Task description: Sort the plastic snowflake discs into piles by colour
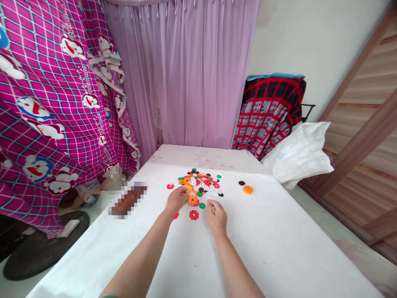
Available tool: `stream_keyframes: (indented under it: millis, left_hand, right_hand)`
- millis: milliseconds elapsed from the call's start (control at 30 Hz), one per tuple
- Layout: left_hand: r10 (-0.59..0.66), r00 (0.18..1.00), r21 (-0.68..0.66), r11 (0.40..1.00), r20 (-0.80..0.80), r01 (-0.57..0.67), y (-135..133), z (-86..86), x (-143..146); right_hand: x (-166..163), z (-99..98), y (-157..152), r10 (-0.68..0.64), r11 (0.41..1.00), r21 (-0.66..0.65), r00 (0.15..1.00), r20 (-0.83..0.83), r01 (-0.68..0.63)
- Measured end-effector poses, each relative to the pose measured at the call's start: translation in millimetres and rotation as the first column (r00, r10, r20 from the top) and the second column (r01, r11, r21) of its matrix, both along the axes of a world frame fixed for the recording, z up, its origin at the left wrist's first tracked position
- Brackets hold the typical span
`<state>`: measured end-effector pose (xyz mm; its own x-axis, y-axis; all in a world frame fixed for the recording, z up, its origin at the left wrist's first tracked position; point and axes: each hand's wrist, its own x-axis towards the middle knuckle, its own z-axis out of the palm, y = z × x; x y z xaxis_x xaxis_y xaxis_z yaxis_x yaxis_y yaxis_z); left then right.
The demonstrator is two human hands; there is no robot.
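A heap of small plastic snowflake discs point(200, 184) in orange, red, green, black and white lies on a white-covered table point(279, 240). My left hand point(176, 199) rests at the heap's near left edge, its fingers curled over orange discs. My right hand point(216, 215) is at the near right edge, fingers pinched on a white disc point(211, 198). A single red disc point(194, 215) lies between the two hands. A black disc point(241, 183) and an orange disc point(247, 189) lie apart to the right.
A white stuffed bag point(299, 155) sits at the table's right edge. Pink curtains point(192, 74) hang behind. A magenta patterned cloth point(52, 103) hangs at left. A red chequered blanket point(268, 114) is draped at the back right. A blurred brown object point(127, 200) lies left.
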<state>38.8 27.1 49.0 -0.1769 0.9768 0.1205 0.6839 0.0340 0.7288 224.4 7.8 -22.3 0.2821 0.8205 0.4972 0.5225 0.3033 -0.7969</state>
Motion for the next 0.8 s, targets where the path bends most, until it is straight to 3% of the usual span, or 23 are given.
stream_keyframes:
  millis: [100,200,367,533,667,800]
  left_hand:
    - [0.058,0.995,0.071,0.996,-0.075,-0.053,-3.2,-6.6,-5.3]
    - [0.062,0.989,0.115,0.992,-0.136,-0.047,-13.0,-16.1,-28.9]
    - [-0.063,0.979,0.134,0.987,-0.194,0.090,-26.8,-34.3,-51.4]
    - [-0.196,0.878,0.093,0.961,-0.436,0.260,-44.5,-56.1,-43.2]
    - [-0.228,0.787,0.102,0.933,-0.573,0.344,-54.0,-68.4,-27.9]
    - [-0.214,0.787,0.125,0.930,-0.579,0.346,-48.3,-68.2,-13.9]
  right_hand:
    - [3.5,-3.9,-0.3,-0.030,0.999,-0.011,0.999,-0.022,0.030]
    - [1.2,0.1,-1.9,-0.002,1.000,0.002,0.995,0.102,0.002]
    - [-9.2,16.4,-1.5,0.136,0.990,-0.017,0.909,0.393,-0.141]
    - [-13.4,18.8,1.9,0.124,0.992,-0.069,0.854,0.505,-0.103]
    - [-15.6,15.1,2.5,0.094,0.995,-0.025,0.852,0.516,-0.095]
    - [8.1,13.6,15.8,-0.027,0.999,0.043,0.936,0.351,0.012]
